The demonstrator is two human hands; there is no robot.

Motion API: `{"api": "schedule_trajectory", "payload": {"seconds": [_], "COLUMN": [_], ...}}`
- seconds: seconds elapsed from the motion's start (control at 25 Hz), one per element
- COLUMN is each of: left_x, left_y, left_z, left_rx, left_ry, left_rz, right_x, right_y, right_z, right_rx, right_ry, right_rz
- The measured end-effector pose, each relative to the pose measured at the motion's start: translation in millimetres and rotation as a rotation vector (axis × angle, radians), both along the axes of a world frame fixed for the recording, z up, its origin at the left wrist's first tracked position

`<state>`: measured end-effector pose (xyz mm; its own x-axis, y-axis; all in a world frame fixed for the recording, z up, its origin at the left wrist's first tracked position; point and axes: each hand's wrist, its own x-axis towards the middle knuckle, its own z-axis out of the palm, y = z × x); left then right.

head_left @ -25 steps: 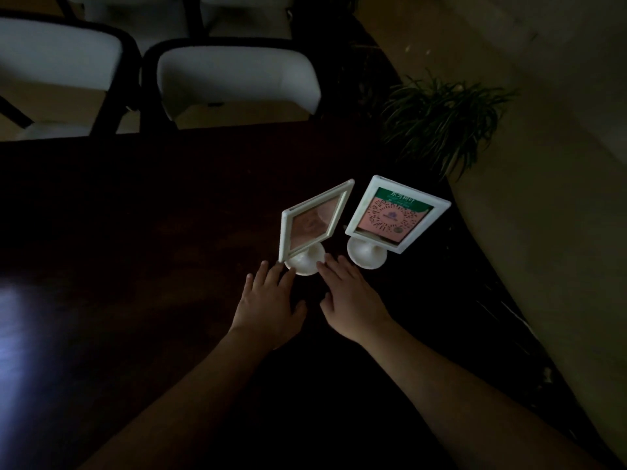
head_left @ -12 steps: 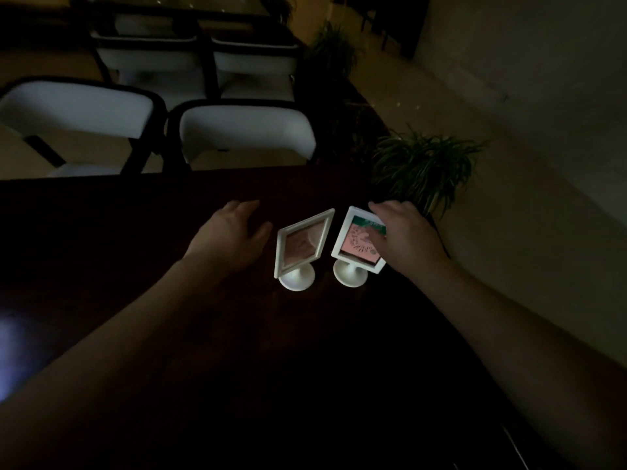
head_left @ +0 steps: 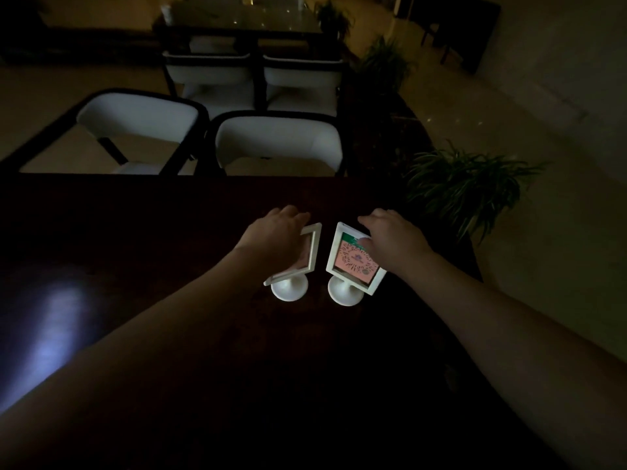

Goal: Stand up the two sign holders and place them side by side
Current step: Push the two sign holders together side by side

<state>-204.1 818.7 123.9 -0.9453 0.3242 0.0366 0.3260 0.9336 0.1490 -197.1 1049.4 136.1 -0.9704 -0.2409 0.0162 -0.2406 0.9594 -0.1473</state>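
Two white sign holders stand upright on round bases, side by side on a dark table (head_left: 169, 334). The left sign holder (head_left: 310, 256) is turned edge-on, its pink panel partly hidden by my left hand (head_left: 274, 239), which lies over its top left part. The right sign holder (head_left: 349, 262) shows a pink and green card facing me. My right hand (head_left: 393, 239) rests on its upper right corner, thumb on the card's front. A small gap separates the two frames.
Two white chairs with dark frames (head_left: 278, 144) stand at the table's far edge, with more chairs and a glass table behind. A leafy potted plant (head_left: 464, 188) stands off the table's right corner. Pale floor lies to the right.
My left hand has moved right onto the left sign holder. My right hand stays on the right one. Both frames have turned a little, and the view has tilted up.
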Motion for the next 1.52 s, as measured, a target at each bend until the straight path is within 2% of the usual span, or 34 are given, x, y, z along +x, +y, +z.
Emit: {"api": "schedule_trajectory", "payload": {"seconds": [0.4,1.08,1.52], "left_x": [1.5,-8.6,-3.7], "left_y": [5.0,-0.6,-3.6], "left_z": [0.3,1.0,4.2], "left_rx": [0.122,0.129,0.137], "left_ry": [-0.077,-0.156,-0.127], "left_rz": [0.077,0.088,0.086], "right_x": [-8.5,-27.9,-23.3], "right_y": [2.1,2.2,-3.9], "right_z": [-1.7,-4.2,-4.4], "right_rx": [-0.126,-0.103,-0.103], "right_ry": [-0.047,-0.038,-0.060], "right_rz": [0.018,0.095,0.097]}}
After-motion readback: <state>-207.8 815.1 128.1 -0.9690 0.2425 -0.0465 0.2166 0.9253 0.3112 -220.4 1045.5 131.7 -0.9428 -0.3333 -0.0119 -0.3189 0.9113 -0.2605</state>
